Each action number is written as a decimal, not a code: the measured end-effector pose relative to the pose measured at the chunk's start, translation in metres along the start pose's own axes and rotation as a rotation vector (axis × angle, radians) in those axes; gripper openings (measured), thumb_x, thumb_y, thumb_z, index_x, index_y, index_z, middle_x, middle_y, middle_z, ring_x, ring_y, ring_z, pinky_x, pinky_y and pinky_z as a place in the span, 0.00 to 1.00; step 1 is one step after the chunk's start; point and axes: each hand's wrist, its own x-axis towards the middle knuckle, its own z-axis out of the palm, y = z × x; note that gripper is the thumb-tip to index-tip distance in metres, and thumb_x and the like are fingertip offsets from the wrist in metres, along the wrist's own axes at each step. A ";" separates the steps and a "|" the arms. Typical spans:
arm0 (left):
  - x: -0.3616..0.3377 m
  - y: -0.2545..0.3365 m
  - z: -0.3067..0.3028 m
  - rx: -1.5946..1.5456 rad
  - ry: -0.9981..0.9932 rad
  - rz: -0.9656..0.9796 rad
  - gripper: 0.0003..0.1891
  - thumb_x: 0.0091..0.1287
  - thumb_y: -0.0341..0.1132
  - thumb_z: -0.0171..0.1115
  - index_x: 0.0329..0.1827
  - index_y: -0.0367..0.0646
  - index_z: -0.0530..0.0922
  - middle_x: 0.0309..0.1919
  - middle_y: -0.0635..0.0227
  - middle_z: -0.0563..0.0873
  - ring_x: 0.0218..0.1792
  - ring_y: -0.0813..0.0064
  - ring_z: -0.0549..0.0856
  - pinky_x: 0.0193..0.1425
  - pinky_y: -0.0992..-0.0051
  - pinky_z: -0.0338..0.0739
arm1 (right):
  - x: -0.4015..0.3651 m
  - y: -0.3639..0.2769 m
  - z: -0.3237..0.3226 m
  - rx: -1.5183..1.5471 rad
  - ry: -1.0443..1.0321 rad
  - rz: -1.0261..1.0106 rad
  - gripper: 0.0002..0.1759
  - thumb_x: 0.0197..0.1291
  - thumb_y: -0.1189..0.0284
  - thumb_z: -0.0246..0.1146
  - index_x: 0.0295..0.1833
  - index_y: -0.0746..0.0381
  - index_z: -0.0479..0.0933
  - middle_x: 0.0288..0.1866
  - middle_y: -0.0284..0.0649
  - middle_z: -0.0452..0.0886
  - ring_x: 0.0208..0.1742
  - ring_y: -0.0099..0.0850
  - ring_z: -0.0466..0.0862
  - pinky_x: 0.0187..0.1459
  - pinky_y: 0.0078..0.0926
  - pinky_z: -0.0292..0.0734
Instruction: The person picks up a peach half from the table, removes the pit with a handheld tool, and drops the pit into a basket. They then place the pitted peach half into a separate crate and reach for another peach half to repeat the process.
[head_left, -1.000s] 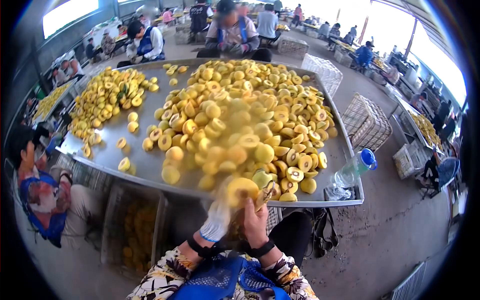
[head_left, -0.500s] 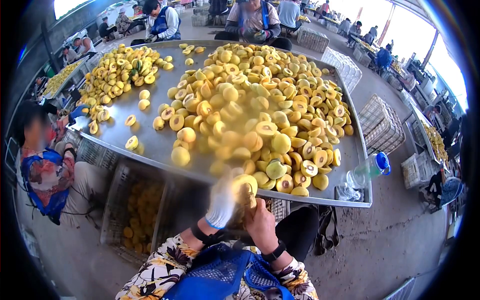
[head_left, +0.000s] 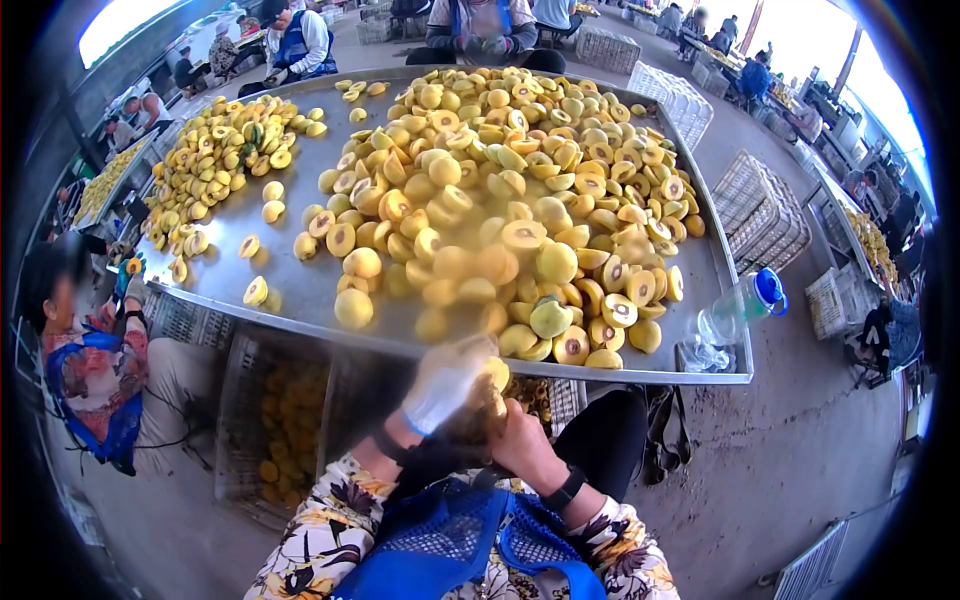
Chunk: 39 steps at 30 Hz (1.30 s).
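Note:
My left hand (head_left: 448, 380), in a white glove, is closed around a yellow peach half (head_left: 496, 374) just off the near edge of the metal table (head_left: 300, 312). Blur softens the glove and the fruit. Close beside it, my bare right hand (head_left: 522, 440) is curled into a fist; what it grips is hidden, and a brownish blurred patch lies between the two hands. Beyond them rises a big heap of halved yellow peaches (head_left: 524, 236), many with brown pit centres showing. A greenish peach (head_left: 550, 318) lies at the heap's near side.
A clear bottle with a blue cap (head_left: 768, 288) lies at the table's right corner. Another peach pile (head_left: 215, 160) is at the left. Under the table stands a crate of peaches (head_left: 290, 430). A co-worker (head_left: 95, 370) sits at left; stacked crates (head_left: 760, 210) stand at right.
My view has shifted slightly, the table sitting a little higher. Both hands stay together, and the peach half is now more covered by the glove. The co-worker at left has drawn a hand back from the table.

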 end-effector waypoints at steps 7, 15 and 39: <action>0.005 0.010 -0.010 -0.200 -0.128 -0.213 0.18 0.70 0.43 0.54 0.50 0.35 0.76 0.41 0.61 0.83 0.43 0.71 0.81 0.48 0.76 0.74 | 0.003 -0.001 -0.005 0.101 0.073 -0.018 0.21 0.56 0.64 0.64 0.46 0.67 0.68 0.28 0.58 0.78 0.33 0.57 0.80 0.33 0.44 0.75; -0.002 0.011 0.015 -0.768 0.180 -0.520 0.14 0.68 0.38 0.58 0.51 0.37 0.78 0.42 0.69 0.83 0.44 0.80 0.80 0.49 0.77 0.75 | 0.001 0.000 0.024 0.191 0.152 0.034 0.14 0.57 0.67 0.61 0.42 0.66 0.70 0.31 0.57 0.78 0.34 0.52 0.80 0.36 0.39 0.75; -0.013 0.008 0.016 -0.442 0.298 -0.598 0.15 0.67 0.41 0.57 0.45 0.36 0.80 0.36 0.70 0.84 0.38 0.87 0.78 0.42 0.79 0.75 | 0.004 -0.003 0.041 0.269 -0.049 0.151 0.15 0.53 0.74 0.54 0.46 0.71 0.67 0.28 0.50 0.79 0.27 0.38 0.81 0.31 0.34 0.76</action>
